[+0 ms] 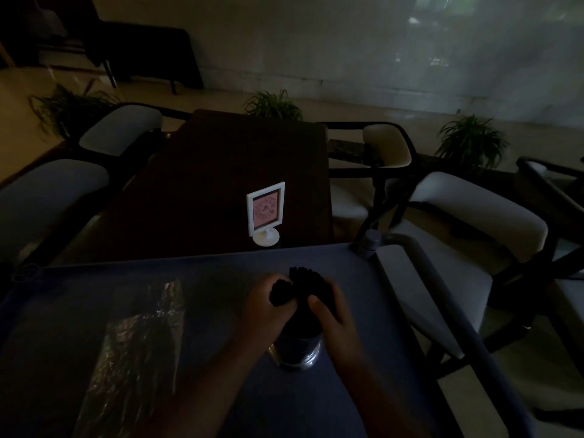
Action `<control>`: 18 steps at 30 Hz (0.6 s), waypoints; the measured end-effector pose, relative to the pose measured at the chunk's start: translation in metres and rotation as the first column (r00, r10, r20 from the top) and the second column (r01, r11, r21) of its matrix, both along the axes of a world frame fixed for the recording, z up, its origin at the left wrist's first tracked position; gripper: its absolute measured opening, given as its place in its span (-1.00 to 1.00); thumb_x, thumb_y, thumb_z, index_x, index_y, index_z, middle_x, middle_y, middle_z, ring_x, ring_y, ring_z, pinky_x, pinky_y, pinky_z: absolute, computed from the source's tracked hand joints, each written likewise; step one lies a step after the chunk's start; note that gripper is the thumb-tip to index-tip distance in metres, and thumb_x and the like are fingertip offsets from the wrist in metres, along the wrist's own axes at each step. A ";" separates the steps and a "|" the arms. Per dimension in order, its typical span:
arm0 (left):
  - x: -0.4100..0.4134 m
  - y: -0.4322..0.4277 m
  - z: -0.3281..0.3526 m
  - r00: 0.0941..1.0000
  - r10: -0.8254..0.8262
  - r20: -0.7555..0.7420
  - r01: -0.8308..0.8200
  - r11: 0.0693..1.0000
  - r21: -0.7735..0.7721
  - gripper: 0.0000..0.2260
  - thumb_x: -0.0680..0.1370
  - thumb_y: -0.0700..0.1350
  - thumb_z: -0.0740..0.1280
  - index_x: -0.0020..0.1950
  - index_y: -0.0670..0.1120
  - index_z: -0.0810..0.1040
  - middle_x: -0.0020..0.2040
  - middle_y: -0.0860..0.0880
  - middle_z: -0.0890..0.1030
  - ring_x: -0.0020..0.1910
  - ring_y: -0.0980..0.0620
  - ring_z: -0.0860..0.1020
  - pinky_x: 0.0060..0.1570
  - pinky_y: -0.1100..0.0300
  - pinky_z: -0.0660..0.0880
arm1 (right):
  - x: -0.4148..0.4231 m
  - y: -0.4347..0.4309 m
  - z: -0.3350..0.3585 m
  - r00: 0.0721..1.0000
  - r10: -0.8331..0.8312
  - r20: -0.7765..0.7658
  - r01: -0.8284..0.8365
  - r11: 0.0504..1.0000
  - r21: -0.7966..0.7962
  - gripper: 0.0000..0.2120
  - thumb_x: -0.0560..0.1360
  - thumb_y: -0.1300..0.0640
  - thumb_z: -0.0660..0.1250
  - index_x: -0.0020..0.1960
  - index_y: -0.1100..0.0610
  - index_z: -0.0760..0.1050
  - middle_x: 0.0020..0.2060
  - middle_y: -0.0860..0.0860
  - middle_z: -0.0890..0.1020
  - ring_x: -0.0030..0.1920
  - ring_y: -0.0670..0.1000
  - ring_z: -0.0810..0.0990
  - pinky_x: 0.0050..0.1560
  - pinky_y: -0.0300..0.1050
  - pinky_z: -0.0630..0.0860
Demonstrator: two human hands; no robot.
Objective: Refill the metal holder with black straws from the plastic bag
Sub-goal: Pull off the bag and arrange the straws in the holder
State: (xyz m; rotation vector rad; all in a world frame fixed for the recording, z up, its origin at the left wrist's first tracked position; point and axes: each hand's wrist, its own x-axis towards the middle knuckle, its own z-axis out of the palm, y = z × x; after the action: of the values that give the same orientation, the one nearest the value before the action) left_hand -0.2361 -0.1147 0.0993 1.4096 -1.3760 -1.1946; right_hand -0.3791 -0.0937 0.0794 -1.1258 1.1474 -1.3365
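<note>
You are looking down at a blue tabletop [331, 406] that fills the lower part of the view, in very dim light. Just beyond its far edge stands a dark wooden table [221, 184], flanked by pale cushioned chairs: two on the left [47, 197] and more on the right [474, 216]. Potted plants [273, 104] sit along the floor by the far wall.

On the blue surface to your left lies the plastic bag [139, 349], long and crinkled, running roughly from near you toward the far edge, with dark contents inside that are hard to make out. It lies well apart from your hands.

On the dark table, close to its near edge, a small white sign stand [265, 211] holds a pinkish card upright.

Right of centre on the blue tabletop stands the metal holder [297, 350], upright and shiny at its lower part. A bunch of black straws [305, 279] rises out of it, their tops showing between your hands.

Your left hand [268, 306] is curled closed around a clump of the straws, with the dark ends poking out above the fingers. Your right hand [335, 314] wraps the other side of the bunch, thumb across the front and fingers curved behind, gripping the straws just above the holder's rim. The two hands are almost touching across the bunch.
</note>
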 end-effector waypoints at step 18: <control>-0.006 -0.005 0.060 0.966 0.146 -0.213 -0.184 0.969 -0.168 -0.87 0.51 0.07 0.38 0.04 0.24 0.62 0.06 0.25 0.66 0.06 0.32 0.60 0.04 0.14 0.58 | -0.014 0.000 0.019 0.992 -0.065 -0.107 0.062 0.998 -0.025 -0.60 0.50 -0.06 0.25 0.30 0.04 0.46 0.21 -0.04 0.57 0.16 -0.25 0.55 0.01 -0.43 0.50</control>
State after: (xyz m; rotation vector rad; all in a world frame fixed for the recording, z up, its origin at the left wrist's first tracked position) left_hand -0.2420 -0.1201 0.1595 1.2131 -1.1739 -1.0387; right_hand -0.3930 -0.0940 0.0980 -1.1986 1.2592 -1.3532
